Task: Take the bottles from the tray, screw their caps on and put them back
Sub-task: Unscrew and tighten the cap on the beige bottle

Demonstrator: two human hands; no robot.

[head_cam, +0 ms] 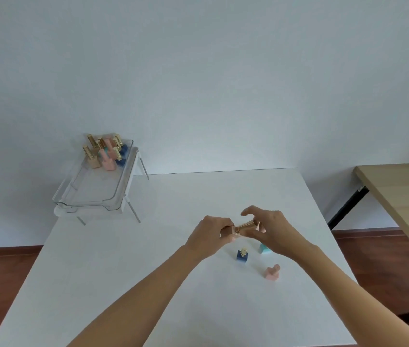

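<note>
My left hand (211,235) grips a beige square bottle (229,232) held sideways above the table. My right hand (271,231) pinches its gold cap (246,224) at the bottle's neck. Below the hands a dark blue bottle (242,255) with a gold neck stands on the table. A teal bottle (264,249) is partly hidden under my right wrist. A pink bottle (272,272) stands nearer to me. The clear tray (90,196) on a white stand at the far left holds several capped bottles (105,152) at its far end.
The white table (128,284) runs from the tray stand to the near edge. A wooden table (403,196) with a black leg stands to the right, beyond a gap of brown floor. A pale wall is behind.
</note>
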